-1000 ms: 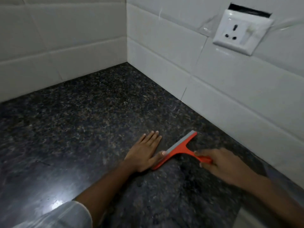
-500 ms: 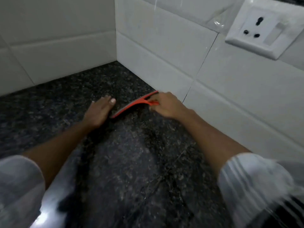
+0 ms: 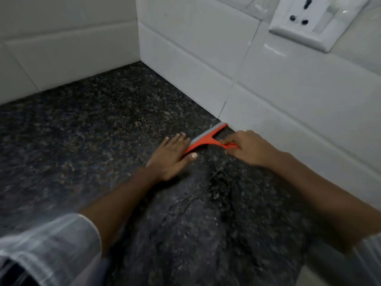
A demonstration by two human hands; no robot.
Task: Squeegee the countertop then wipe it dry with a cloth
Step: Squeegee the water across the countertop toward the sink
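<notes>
An orange squeegee [image 3: 206, 139] with a grey rubber blade lies blade-down on the dark speckled granite countertop [image 3: 103, 131]. Its far tip touches the foot of the right tiled wall. My right hand [image 3: 251, 149] is closed around the orange handle. My left hand [image 3: 171, 157] lies flat on the counter with fingers spread, its thumb and fingers against the near end of the blade. Thin streaks of water show on the stone in front of the blade. No cloth is in view.
White tiled walls [image 3: 185, 58] meet in a corner behind the counter. A white wall socket [image 3: 309, 19] hangs on the right wall above the squeegee. My white sleeves [image 3: 51, 250] show at the bottom corners.
The squeegee and both hands have slid right along the counter, away from the corner. The blade's tip now touches the right wall. The view is closer in.
</notes>
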